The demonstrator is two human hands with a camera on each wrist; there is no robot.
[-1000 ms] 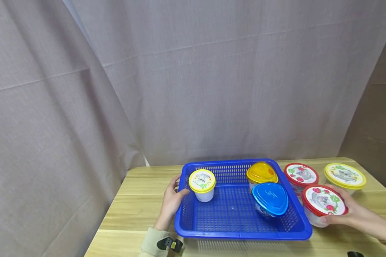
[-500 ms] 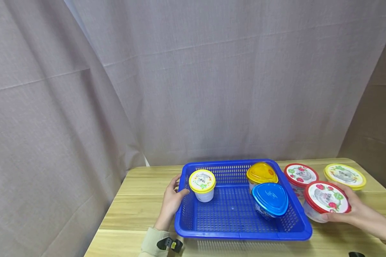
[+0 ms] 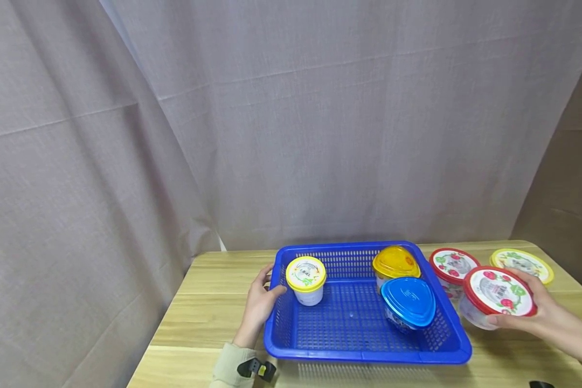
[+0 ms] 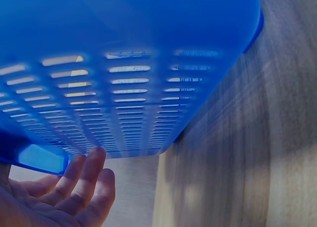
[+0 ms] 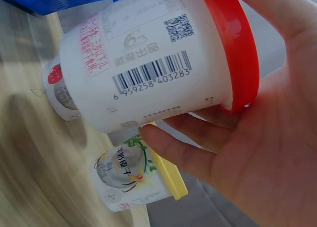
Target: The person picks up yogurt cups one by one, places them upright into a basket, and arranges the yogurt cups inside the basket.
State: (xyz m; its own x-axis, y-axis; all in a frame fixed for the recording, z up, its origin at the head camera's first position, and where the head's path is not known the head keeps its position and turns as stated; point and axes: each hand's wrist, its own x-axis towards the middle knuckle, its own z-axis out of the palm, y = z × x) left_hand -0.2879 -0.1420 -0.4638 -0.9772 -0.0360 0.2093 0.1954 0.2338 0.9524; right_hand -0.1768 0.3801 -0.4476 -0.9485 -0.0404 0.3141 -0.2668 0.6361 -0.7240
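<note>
Red-lidded tub (image 3: 500, 292) shifted rightward | in right hand (image 3: 540, 310) | left hand (image 3: 260, 303) well apart

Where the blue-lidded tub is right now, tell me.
In the head view, the blue-lidded tub is in the right part of the blue basket, just nearer the camera than the amber-lidded tub.

The right hand (image 3: 538, 308) grips a red-lidded tub (image 3: 498, 293); the left hand (image 3: 261, 302) holds a blue basket (image 3: 368, 356)
</note>
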